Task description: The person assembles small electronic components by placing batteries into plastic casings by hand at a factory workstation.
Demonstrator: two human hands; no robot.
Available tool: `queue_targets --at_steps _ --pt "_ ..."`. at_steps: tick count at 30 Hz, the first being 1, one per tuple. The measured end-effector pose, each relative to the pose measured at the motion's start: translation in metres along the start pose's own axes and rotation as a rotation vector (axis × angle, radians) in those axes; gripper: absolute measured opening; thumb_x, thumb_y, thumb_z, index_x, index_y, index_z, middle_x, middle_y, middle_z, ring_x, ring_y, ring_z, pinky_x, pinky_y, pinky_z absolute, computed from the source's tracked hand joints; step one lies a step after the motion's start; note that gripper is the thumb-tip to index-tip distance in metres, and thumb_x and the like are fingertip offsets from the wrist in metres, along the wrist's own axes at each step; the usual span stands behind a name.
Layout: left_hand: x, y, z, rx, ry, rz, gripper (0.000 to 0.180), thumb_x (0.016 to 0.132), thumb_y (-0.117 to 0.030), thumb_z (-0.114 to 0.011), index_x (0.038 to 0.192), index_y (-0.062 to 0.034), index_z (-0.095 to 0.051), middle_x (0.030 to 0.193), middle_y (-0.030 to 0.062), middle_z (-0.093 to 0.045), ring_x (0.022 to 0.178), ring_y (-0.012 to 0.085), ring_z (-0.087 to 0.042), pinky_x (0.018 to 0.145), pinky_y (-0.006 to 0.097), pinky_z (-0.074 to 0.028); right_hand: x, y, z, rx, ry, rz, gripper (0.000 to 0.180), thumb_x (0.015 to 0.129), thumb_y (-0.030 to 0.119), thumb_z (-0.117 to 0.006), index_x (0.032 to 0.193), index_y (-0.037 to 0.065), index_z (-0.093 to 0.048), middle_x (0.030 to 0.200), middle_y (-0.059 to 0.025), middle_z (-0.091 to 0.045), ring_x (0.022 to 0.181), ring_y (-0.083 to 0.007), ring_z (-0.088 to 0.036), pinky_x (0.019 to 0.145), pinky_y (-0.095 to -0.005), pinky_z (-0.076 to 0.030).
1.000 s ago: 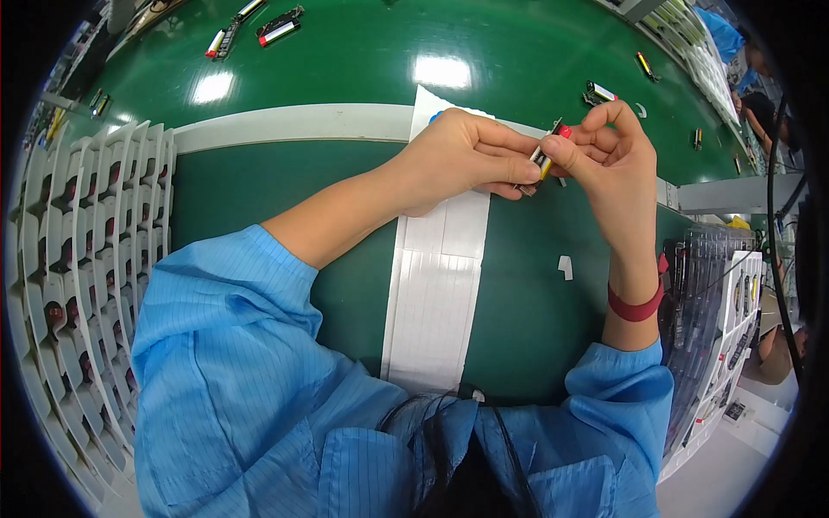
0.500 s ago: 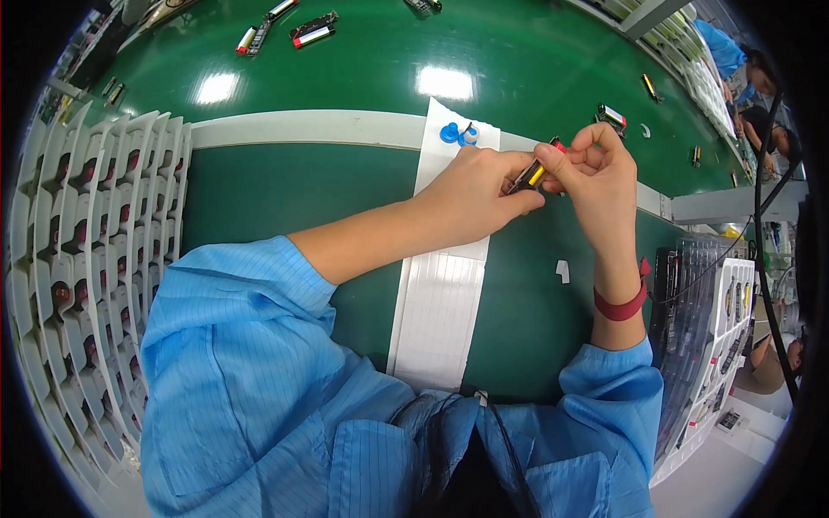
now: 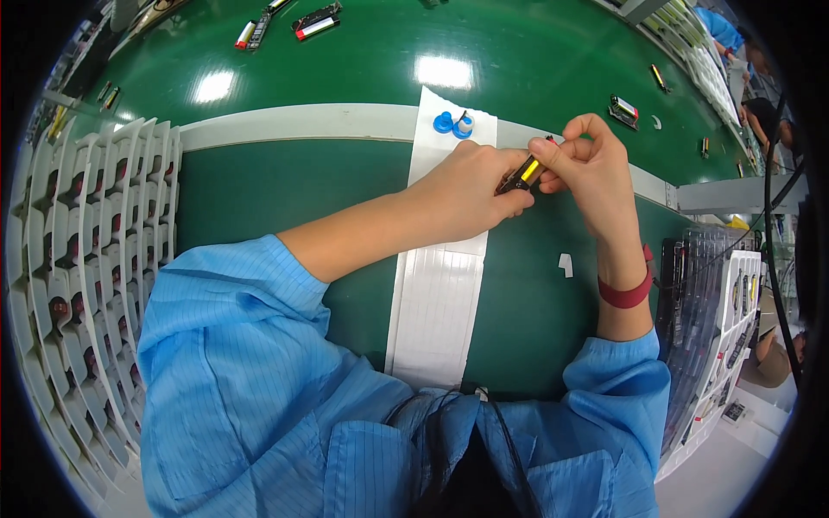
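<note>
Since a second ago, the green conveyor belt's [image 3: 363, 73] battery assemblies [image 3: 623, 112] have shifted rightward. Above the dark-green worktop [image 3: 259, 194], the left hand [image 3: 466, 192] grips a yellow-and-black battery pack [image 3: 529, 171]; the right hand's [image 3: 598, 177] fingers pinch its red end, seemingly fine end-work that calls for steady holding.

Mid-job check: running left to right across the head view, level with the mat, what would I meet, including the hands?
White trays → left hand → small black-and-yellow part → right hand → clear trays at the right edge of the mat.
</note>
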State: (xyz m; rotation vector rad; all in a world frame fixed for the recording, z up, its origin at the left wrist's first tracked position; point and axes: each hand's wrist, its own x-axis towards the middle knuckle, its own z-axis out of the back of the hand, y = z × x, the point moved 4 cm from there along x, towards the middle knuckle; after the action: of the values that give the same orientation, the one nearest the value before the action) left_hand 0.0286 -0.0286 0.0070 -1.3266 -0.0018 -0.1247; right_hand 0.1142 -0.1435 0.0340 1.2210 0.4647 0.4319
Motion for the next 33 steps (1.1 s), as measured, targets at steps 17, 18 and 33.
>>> queue_targets --at_steps 17,18,33 --pt "0.001 -0.003 0.003 -0.101 0.052 0.055 0.024 0.088 -0.009 -0.052 0.107 0.0032 -0.048 0.084 0.0081 -0.06 0.071 0.012 -0.059 0.063 0.024 -0.049 -0.002 0.009 0.012 0.112 0.053 0.098 0.021 0.08 0.016 -0.066 0.085 -0.003 -0.059 0.071 -0.005 -0.061 0.06 -0.0068 -0.057 0.054 -0.0174 -0.047" --pt "0.002 -0.003 0.006 0.101 -0.029 0.009 0.024 0.088 -0.009 -0.052 0.108 0.0034 -0.048 0.083 0.0082 -0.06 0.07 0.0125 -0.06 0.062 0.024 -0.05 -0.002 0.009 0.012 0.116 0.046 0.085 0.021 0.08 0.016 -0.066 0.085 -0.003 -0.059 0.071 -0.005 -0.061 0.06 -0.0068 -0.057 0.054 -0.0174 -0.047" --pt "0.005 -0.023 0.015 0.485 -0.392 -0.404 0.035 0.079 -0.011 -0.063 0.111 0.0005 -0.055 0.088 0.0096 -0.062 0.066 0.017 -0.06 0.063 0.027 -0.049 0.019 -0.014 0.033 0.211 -0.059 0.2 0.028 0.076 0.009 -0.068 0.095 -0.002 -0.052 0.074 -0.0064 -0.061 0.062 -0.0094 -0.057 0.057 -0.0208 -0.047"
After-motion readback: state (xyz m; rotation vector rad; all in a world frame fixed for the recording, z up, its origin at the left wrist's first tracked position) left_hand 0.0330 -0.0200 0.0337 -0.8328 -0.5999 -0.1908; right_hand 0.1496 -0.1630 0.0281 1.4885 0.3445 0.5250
